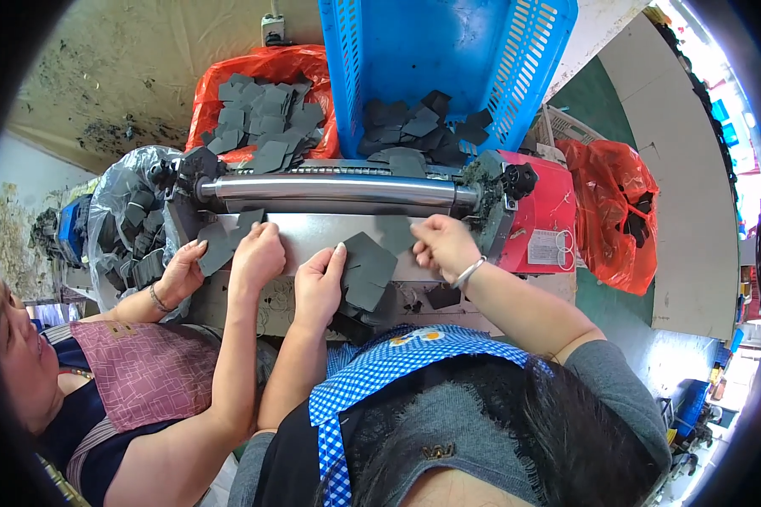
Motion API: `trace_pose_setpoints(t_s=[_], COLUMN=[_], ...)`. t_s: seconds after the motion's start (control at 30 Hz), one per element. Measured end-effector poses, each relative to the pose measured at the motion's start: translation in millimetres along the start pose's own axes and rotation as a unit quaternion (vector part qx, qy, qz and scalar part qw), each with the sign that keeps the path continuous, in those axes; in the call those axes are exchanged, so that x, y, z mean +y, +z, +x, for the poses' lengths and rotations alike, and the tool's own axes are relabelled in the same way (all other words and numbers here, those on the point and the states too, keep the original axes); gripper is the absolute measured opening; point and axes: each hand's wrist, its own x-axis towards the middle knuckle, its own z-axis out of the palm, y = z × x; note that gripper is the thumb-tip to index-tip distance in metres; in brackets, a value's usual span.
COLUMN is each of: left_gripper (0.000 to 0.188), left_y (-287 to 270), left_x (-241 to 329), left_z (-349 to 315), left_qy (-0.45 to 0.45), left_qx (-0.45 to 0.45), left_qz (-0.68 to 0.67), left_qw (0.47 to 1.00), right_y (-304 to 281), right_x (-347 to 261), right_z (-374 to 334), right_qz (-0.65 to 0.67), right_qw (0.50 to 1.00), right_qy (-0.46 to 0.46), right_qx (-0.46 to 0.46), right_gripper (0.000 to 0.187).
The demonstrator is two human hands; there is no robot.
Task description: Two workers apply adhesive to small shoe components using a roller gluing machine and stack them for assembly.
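My left hand grips a fanned stack of dark grey cut sheet pieces, its thumb lying on top. Just to the right, my right hand pinches a single grey piece by its edge over the metal feed plate of a roller machine. Behind the plate runs a shiny steel roller. On the left, a co-worker's hands hold similar pieces at the same plate.
Behind the roller stand an orange-red bag of pieces and a blue plastic crate with more pieces inside. A clear bag of pieces stands at left. Right of the roller are a red machine housing and another red bag.
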Motion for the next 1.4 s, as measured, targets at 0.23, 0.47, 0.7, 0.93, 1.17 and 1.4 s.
trace_pose_setpoints(t_s=[0.23, 0.47, 0.7, 0.93, 1.17, 1.4], left_gripper=[0.027, 0.020, 0.023, 0.019, 0.021, 0.027], left_y=[5.3, 9.5, 5.9, -3.4, -0.1, -3.2], left_x=[3.1, 7.6, 15.1, 4.6, 3.5, -11.6], left_z=[-1.4, 1.9, -5.4, -1.7, 0.3, 4.6], left_qy=[0.038, 0.085, -0.025, -0.042, -0.024, 0.011], left_qx=[0.020, 0.074, -0.079, -0.057, -0.035, -0.008], left_qz=[0.043, 0.098, -0.108, -0.078, -0.013, 0.072], left_qw=[0.998, 0.989, 0.991, 0.994, 0.999, 0.997], right_y=[9.9, 21.4, 9.0, -4.6, 10.4, 4.2], right_x=[5.8, 1.5, 8.1, 5.0, 6.8, -3.4], right_z=[-12.5, -22.3, -15.9, 0.8, -9.3, -2.8], right_qz=[-0.062, 0.025, -0.074, 0.002, -0.122, 0.049], right_qw=[0.991, 0.999, 0.988, 0.994, 0.982, 0.998], right_qy=[0.001, -0.024, -0.067, 0.066, -0.047, 0.022], right_qx=[-0.119, -0.042, -0.118, -0.085, -0.136, -0.040], right_gripper=[0.020, 0.024, 0.016, 0.023, 0.025, 0.028])
